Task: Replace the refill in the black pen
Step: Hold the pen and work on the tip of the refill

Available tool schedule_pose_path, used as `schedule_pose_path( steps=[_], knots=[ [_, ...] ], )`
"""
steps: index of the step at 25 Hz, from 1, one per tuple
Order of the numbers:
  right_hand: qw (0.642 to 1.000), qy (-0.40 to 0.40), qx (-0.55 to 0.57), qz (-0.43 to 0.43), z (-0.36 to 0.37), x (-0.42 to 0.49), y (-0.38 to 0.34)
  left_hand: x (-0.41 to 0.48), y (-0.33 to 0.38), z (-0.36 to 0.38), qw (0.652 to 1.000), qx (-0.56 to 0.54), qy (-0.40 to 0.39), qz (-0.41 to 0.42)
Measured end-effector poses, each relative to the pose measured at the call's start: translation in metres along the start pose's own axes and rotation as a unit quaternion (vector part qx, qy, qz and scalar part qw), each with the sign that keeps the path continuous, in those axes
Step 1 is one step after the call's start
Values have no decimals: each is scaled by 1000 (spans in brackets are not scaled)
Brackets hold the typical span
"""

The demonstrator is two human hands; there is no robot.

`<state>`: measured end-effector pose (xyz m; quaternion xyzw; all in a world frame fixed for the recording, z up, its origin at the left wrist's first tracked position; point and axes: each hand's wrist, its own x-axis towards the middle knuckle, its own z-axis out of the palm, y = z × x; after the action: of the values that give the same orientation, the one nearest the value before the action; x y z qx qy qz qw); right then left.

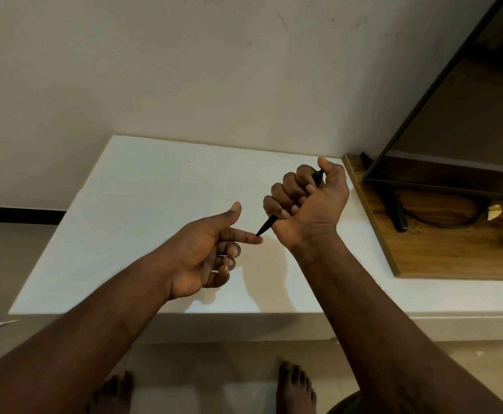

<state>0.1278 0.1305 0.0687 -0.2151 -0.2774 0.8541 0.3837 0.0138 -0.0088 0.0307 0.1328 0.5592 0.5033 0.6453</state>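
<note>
the right hand (307,201) is gripping the black pen (266,226) in a closed fist, tip pointing down-left and touching the left hand's (205,252) extended index fingertip; that hand is holding nothing, above the white table (142,204).

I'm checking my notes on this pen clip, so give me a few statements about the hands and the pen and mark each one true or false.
1. The right hand is closed in a fist around the black pen. True.
2. The pen's pointed tip meets the left hand's outstretched index finger. True.
3. The pen lies flat on the white table. False: it is held in the air, above the table.
4. The left hand holds a spare refill. False: its grip is empty, with the thumb raised.
5. A dark screen stands on a wooden board to the right. True.
</note>
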Motion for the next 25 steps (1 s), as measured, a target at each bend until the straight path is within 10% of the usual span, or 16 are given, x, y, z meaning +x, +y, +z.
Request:
schedule_pose_path(
  steps=[25],
  knots=[
    [999, -27, -36, -11, 3, -5, -4, -2, -2, 3, 1000, 7, 6, 3]
  ],
)
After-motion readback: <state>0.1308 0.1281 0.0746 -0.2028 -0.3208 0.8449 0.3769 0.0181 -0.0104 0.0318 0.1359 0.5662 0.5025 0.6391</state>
